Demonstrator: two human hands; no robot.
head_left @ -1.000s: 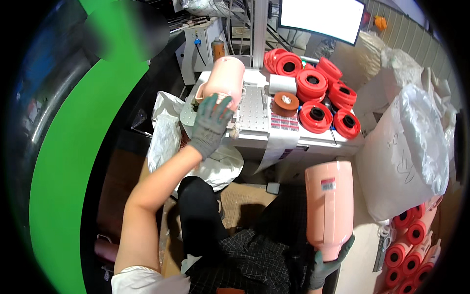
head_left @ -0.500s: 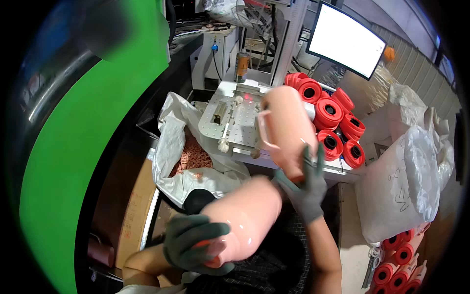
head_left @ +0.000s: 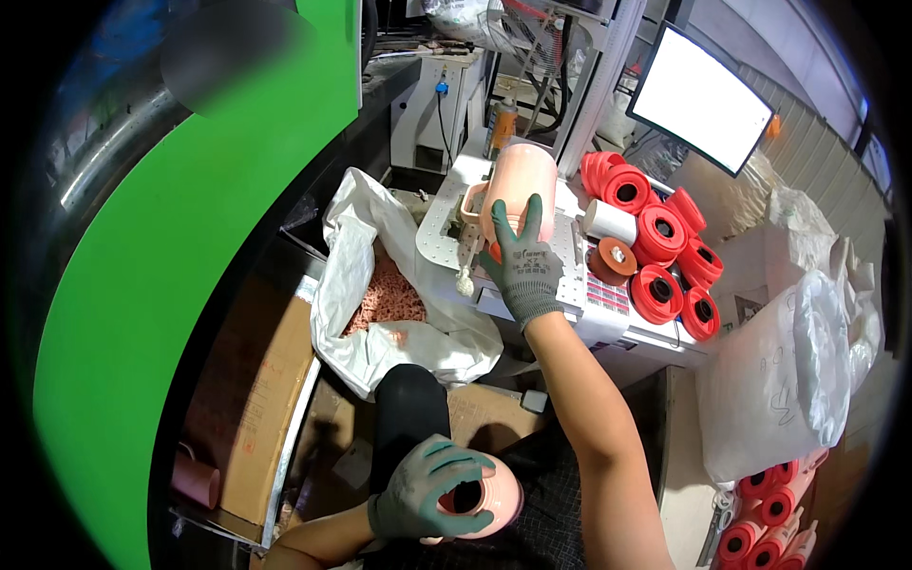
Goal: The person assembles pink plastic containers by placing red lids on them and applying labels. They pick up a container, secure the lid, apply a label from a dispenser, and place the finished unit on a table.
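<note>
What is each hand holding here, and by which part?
Right hand: a pink jug, gripped round its body on the work plate. Left hand: another pink jug, fingers over its open rim.

Change over the last second. The right hand (head_left: 525, 268), gloved, which first hung low beside the lap gripping a pink jug (head_left: 516, 193), has swung that jug up and forward; it now stands on the white perforated table (head_left: 442, 233), the fingers spread against its side. The left hand (head_left: 421, 489), which a second ago pressed another pink jug (head_left: 478, 501) on that same table, has drawn it back to the lap and now grips it near the open mouth, apparently end-on. The camera view has tilted, showing more of the white sack (head_left: 380, 323) of pink granules.
</note>
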